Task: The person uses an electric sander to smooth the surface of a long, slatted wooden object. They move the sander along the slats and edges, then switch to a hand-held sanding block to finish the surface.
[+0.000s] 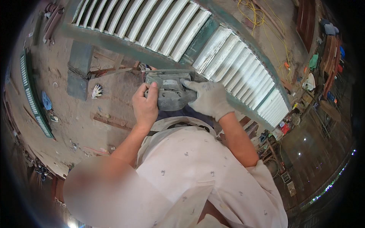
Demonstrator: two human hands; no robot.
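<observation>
I hold a dusty grey power sander (169, 89) against my body, just below the green frame of a louvred shutter panel (178, 28). My left hand (145, 106), bare, grips the sander's left side with the thumb on top. My right hand (208, 99), in a white work glove, grips its right side. The panel has white slats in a green frame and spans the upper part of the view.
A white glove (97, 91) lies on the dusty floor to the left, near a green post (80, 68). Another green louvred panel (34, 95) lies at far left. Yellow cable (253, 13) is coiled behind the panel. Clutter and wood pieces crowd the right side.
</observation>
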